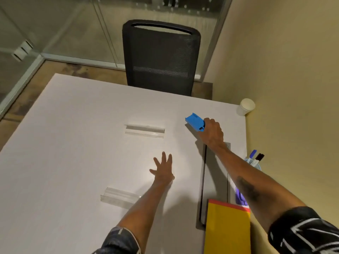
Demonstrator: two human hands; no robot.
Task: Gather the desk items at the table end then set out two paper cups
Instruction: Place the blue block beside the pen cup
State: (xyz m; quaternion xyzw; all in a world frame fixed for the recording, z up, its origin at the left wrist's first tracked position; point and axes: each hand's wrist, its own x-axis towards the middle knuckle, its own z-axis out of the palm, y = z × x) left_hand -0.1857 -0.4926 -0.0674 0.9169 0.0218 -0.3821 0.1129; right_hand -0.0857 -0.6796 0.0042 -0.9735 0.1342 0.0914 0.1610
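Observation:
My right hand [213, 132] grips a small blue plastic box [194, 122] at the far right part of the white table [73, 143]. My left hand [163, 169] rests flat on the table's middle, fingers spread, holding nothing. A white paper cup [245, 106] stands at the far right corner against the wall. Two clear acrylic holders lie on the table, one [145, 131] ahead of my left hand and one [119, 197] beside my left forearm. A pen cup [254, 161] with markers shows behind my right forearm.
A yellow folder with a red edge [227, 228] lies at the near right, over a grey cable hatch [215, 180]. A purple item [240, 197] peeks out under my right arm. A black mesh chair [161, 57] stands at the far end. The yellow wall [293, 70] borders the right side.

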